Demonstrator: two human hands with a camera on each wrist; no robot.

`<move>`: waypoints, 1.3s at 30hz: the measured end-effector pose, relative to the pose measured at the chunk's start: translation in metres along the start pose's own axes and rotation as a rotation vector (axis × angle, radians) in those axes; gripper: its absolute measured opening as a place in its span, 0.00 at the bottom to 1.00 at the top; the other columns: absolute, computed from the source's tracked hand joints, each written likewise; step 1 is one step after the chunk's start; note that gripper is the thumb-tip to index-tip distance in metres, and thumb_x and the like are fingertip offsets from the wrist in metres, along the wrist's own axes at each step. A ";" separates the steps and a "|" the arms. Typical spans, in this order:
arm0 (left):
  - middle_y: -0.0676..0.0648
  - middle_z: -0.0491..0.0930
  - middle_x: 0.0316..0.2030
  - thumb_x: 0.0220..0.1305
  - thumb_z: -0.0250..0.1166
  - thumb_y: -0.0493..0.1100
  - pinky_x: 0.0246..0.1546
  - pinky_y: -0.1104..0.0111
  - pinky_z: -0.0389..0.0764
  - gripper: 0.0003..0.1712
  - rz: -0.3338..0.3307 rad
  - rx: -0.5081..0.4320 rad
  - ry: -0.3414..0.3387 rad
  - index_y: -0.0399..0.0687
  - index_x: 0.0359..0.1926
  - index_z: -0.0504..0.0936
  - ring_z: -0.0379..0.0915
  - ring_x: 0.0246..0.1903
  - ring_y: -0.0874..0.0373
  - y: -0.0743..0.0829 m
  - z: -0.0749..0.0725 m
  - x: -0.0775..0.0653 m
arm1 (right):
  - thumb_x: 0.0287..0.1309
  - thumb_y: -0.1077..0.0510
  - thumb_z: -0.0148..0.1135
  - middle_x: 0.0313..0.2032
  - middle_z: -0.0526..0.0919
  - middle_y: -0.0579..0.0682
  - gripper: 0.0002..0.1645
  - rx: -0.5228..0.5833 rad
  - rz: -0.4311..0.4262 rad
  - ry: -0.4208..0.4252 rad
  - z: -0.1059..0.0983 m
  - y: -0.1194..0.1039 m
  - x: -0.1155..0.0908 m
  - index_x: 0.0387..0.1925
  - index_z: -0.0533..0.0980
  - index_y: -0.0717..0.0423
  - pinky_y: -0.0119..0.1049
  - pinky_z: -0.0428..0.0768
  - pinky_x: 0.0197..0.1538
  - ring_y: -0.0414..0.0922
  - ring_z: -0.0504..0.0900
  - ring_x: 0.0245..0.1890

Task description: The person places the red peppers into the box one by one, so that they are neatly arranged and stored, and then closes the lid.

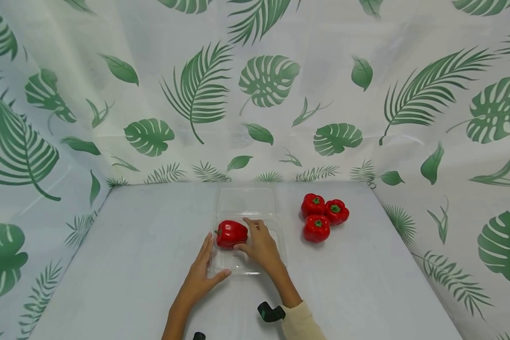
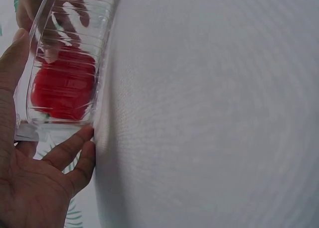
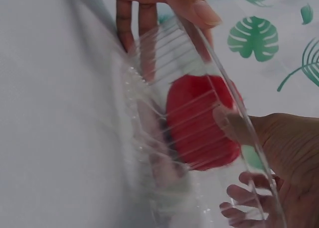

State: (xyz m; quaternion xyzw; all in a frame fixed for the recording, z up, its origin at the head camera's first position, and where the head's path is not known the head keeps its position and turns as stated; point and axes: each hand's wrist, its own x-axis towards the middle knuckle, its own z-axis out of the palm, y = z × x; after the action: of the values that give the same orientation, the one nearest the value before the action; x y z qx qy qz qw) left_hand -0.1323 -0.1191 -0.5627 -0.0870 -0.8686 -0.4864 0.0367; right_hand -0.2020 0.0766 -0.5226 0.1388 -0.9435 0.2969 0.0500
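Note:
A red bell pepper (image 1: pixel 233 233) lies on its side in a clear plastic clamshell box (image 1: pixel 242 264), its green stem pointing left. The box's lid (image 1: pixel 246 200) is folded back, away from me. My right hand (image 1: pixel 263 245) reaches into the box at the pepper's right end. In the right wrist view its thumb (image 3: pixel 229 123) lies over the pepper, while the other fingers hang loosely bent, apart from it. My left hand (image 1: pixel 199 279) is at the box's left front corner, fingers extended along the side and thumb spread by the front edge.
Beyond the box to the right, three more red peppers (image 1: pixel 316 229) stand clustered on the white table (image 1: pixel 144 236), green stems up. Leaf-printed sheeting (image 1: pixel 263 137) walls the table at the back and both sides. A black wrist-worn device (image 1: pixel 271 312) sits by the right cuff.

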 end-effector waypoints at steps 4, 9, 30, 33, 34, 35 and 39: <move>0.52 0.45 0.78 0.52 0.73 0.57 0.63 0.52 0.70 0.58 -0.008 0.008 0.001 0.51 0.77 0.51 0.55 0.73 0.45 0.001 -0.001 0.000 | 0.48 0.47 0.76 0.59 0.74 0.58 0.47 0.010 0.007 0.026 -0.012 0.003 -0.001 0.69 0.66 0.50 0.53 0.83 0.54 0.55 0.77 0.56; 0.54 0.44 0.78 0.53 0.73 0.58 0.65 0.54 0.68 0.58 -0.012 0.021 -0.003 0.52 0.77 0.50 0.51 0.74 0.47 0.001 -0.001 0.001 | 0.50 0.46 0.75 0.59 0.74 0.57 0.45 0.021 0.057 0.056 -0.026 0.011 -0.001 0.68 0.66 0.49 0.53 0.82 0.55 0.54 0.77 0.58; 0.55 0.44 0.78 0.53 0.73 0.56 0.65 0.54 0.67 0.58 -0.046 -0.002 -0.013 0.53 0.77 0.49 0.50 0.74 0.47 0.004 -0.001 -0.001 | 0.52 0.54 0.73 0.51 0.80 0.59 0.27 0.052 0.049 0.889 -0.069 0.065 -0.002 0.53 0.77 0.59 0.55 0.76 0.57 0.54 0.74 0.54; 0.55 0.43 0.78 0.53 0.74 0.56 0.65 0.54 0.67 0.58 -0.055 -0.004 -0.018 0.54 0.77 0.49 0.50 0.74 0.48 0.003 -0.001 -0.001 | 0.52 0.52 0.73 0.57 0.76 0.59 0.33 0.065 0.168 0.936 -0.072 0.076 -0.009 0.58 0.74 0.57 0.59 0.74 0.59 0.55 0.69 0.61; 0.56 0.43 0.78 0.53 0.74 0.56 0.65 0.54 0.67 0.58 -0.061 -0.003 -0.020 0.55 0.77 0.49 0.51 0.74 0.48 0.003 -0.001 -0.001 | 0.51 0.51 0.73 0.58 0.74 0.59 0.35 0.081 0.214 0.942 -0.072 0.080 -0.011 0.60 0.72 0.56 0.60 0.74 0.59 0.55 0.68 0.62; 0.56 0.43 0.78 0.53 0.74 0.56 0.65 0.54 0.67 0.58 -0.065 -0.004 -0.023 0.55 0.77 0.49 0.51 0.74 0.48 0.004 -0.001 -0.001 | 0.51 0.51 0.73 0.59 0.72 0.59 0.37 0.103 0.264 0.940 -0.073 0.083 -0.013 0.61 0.71 0.56 0.61 0.73 0.59 0.55 0.67 0.63; 0.56 0.43 0.78 0.53 0.74 0.56 0.65 0.54 0.67 0.58 -0.062 0.004 -0.027 0.54 0.77 0.49 0.53 0.74 0.47 0.003 -0.001 0.000 | 0.51 0.49 0.73 0.63 0.66 0.59 0.45 0.182 0.437 0.877 -0.071 0.096 -0.021 0.67 0.63 0.53 0.63 0.71 0.61 0.52 0.62 0.66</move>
State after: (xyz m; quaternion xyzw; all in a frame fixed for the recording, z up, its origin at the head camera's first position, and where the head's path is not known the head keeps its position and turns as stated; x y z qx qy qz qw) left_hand -0.1317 -0.1185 -0.5591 -0.0664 -0.8722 -0.4845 0.0100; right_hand -0.2092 0.1974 -0.5204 -0.1963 -0.8109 0.4117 0.3666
